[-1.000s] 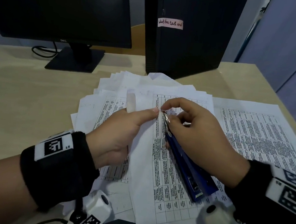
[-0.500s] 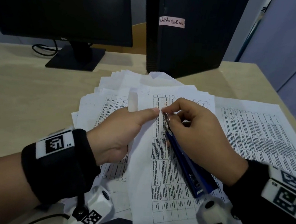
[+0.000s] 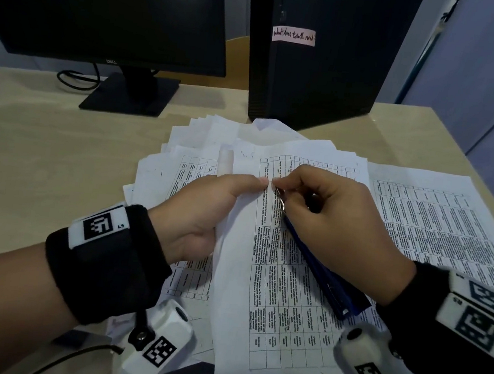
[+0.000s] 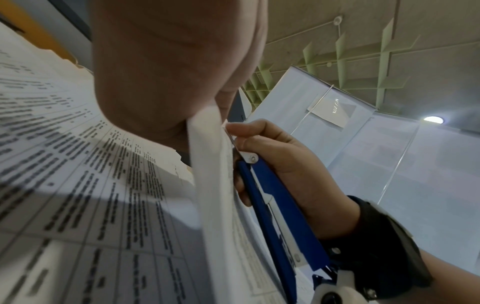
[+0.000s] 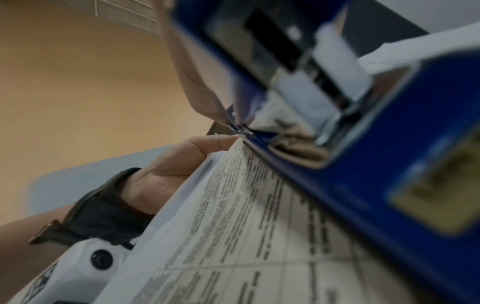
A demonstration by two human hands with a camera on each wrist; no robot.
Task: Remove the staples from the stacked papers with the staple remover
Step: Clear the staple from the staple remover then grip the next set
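**Both hands meet at a fold in the top sheet**

At far left a monitor (image 3: 105, 13) stands on the desk (image 3: 47, 152), its cable looped beside the stand. The left hand (image 3: 204, 210) holds the top sheet (image 3: 274, 295) lifted into a ridge, thumb flat along the fold and fingers curled under the paper, so it is clamped on that sheet. Below it more papers (image 3: 181, 162) lie fanned across the desk. At the ridge, thumb tip meets the metal tip of the blue remover (image 3: 324, 275), which lies slanted across the printed table, its tip right at the fold. No staple can be made out. The right hand (image 3: 342, 217) is closed round the remover, forefinger bent down to the tip. Behind stands a black PC tower (image 3: 326, 74) with a pink label (image 3: 294, 35). Another printed sheet (image 3: 447, 224) lies flat at right.
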